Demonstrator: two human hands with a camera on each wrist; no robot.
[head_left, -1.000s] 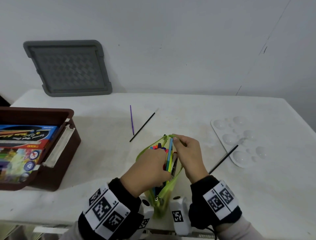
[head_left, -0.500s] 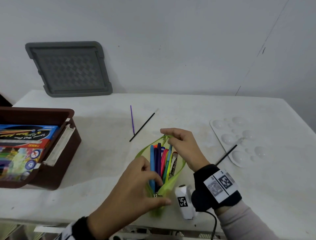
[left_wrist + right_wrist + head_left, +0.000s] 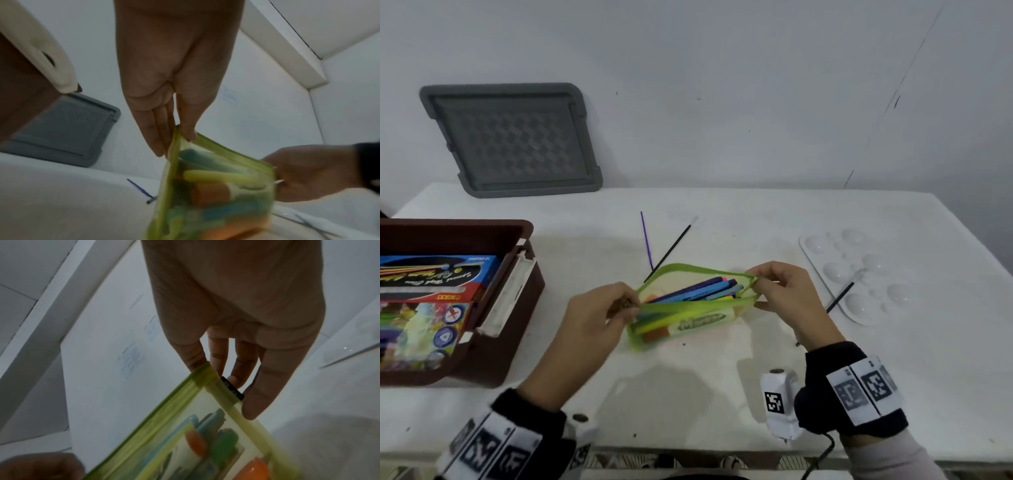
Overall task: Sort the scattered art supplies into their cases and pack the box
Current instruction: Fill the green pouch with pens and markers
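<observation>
A translucent green zip pouch (image 3: pixel 688 320) full of coloured markers (image 3: pixel 702 289) lies sideways over the table's middle, its top gaping. My left hand (image 3: pixel 599 315) pinches the pouch's left end at the zipper, seen close in the left wrist view as fingers (image 3: pixel 164 129) on the green edge (image 3: pixel 174 154). My right hand (image 3: pixel 784 291) pinches the right end; the right wrist view shows its fingers (image 3: pixel 257 386) on the pouch corner (image 3: pixel 207 379). Loose brushes lie on the table: a purple one (image 3: pixel 645 240), a black one (image 3: pixel 671 251), and another black one (image 3: pixel 840 296) by the palette.
A brown box (image 3: pixel 493 349) at the left holds coloured supply cases (image 3: pixel 424 308). Its grey lid (image 3: pixel 513 140) leans on the wall behind. A white paint palette (image 3: pixel 859 274) lies at the right. The table's front edge (image 3: pixel 688 452) runs near my wrists.
The pouch has turned from lengthwise to sideways. My left hand moved to its left end and my right hand to its right end, stretching it between them.
</observation>
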